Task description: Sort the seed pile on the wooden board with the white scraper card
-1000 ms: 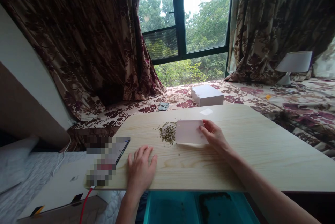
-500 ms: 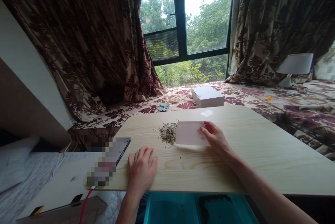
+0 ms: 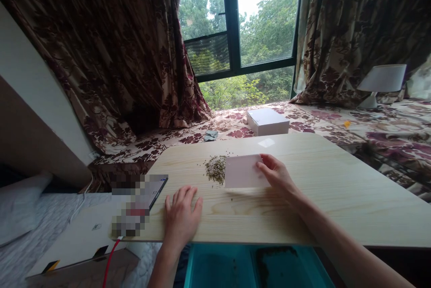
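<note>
My right hand (image 3: 273, 170) pinches the right end of a thin white card (image 3: 243, 172), thumb on top. The card's left edge meets a loose pile of small greenish-brown grains (image 3: 215, 169), like seeds or beans, and may cover part of it. A few grains lie scattered around the pile. Flat on the wooden tabletop (image 3: 235, 220) rests my left hand (image 3: 183, 211), fingers spread, holding nothing, between the phone and the pile.
A phone (image 3: 155, 193), partly pixelated, lies at the table's left with a red cable (image 3: 110, 261). Below the front edge is a teal two-part tray (image 3: 218, 270). A white box (image 3: 268, 122) and a lamp (image 3: 384, 79) stand on the window ledge behind.
The card in my right hand has shifted very slightly left against the grains, its near edge now closer to the tabletop. My left hand stays in place. The view has tilted slightly.
</note>
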`<action>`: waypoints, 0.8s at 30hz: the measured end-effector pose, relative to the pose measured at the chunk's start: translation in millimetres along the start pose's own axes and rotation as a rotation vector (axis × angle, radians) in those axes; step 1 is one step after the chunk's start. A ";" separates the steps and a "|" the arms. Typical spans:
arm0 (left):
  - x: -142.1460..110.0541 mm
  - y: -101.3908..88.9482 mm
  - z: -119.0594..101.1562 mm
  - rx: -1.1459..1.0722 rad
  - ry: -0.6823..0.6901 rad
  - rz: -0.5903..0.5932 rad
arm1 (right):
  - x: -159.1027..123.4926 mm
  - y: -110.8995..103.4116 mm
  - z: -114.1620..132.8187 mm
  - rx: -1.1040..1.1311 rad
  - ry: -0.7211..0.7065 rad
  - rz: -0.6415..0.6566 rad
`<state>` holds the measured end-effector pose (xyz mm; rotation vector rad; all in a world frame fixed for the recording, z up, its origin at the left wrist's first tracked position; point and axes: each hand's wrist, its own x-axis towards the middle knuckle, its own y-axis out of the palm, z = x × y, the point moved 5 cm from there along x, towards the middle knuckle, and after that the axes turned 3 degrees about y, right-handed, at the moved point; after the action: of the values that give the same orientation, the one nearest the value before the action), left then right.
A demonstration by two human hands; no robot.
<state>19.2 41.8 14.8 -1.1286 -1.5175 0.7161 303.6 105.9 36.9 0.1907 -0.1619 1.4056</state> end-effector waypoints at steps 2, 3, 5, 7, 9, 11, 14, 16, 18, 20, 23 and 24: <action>0.0 -0.6 -0.4 0.005 0.001 0.004 | -2.0 -1.7 3.3 -0.003 0.012 -0.017; 0.0 -1.0 -0.6 0.007 0.001 0.006 | -2.9 -2.7 4.8 -0.006 0.015 -0.029; 0.1 -1.6 -1.1 0.008 0.002 0.008 | -4.0 -4.0 6.8 -0.019 0.022 -0.051; 0.1 -1.9 -1.3 0.007 0.002 0.008 | -4.2 -4.1 7.2 -0.039 0.034 -0.058; 0.3 -1.6 -1.3 0.007 0.002 0.013 | -3.7 -3.3 6.1 -0.057 0.047 -0.048; 0.3 -1.1 -1.0 0.006 -0.002 0.020 | -2.7 -3.2 4.5 -0.067 0.050 -0.046; 0.4 -0.6 -0.9 0.002 -0.007 0.027 | -1.0 -6.3 2.1 -0.067 0.045 -0.081; 0.4 -0.7 -1.1 -0.002 -0.009 0.029 | -0.3 -8.5 0.1 -0.051 0.050 -0.107; 0.2 -1.0 -1.3 -0.005 -0.011 0.030 | 0.1 -8.4 -1.9 -0.033 0.056 -0.103; 0.1 -1.5 -1.7 -0.006 -0.012 0.028 | 0.3 -6.5 -3.0 -0.031 0.050 -0.075; 0.1 -2.0 -2.1 -0.009 -0.012 0.025 | 0.2 -5.7 -2.3 -0.041 0.034 -0.066; 0.1 -2.0 -2.1 -0.009 -0.012 0.027 | 0.0 -7.0 -1.6 -0.043 0.034 -0.082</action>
<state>20.7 40.9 17.1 -1.1549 -1.5197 0.7365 310.5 105.2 35.1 0.1361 -0.1542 1.3223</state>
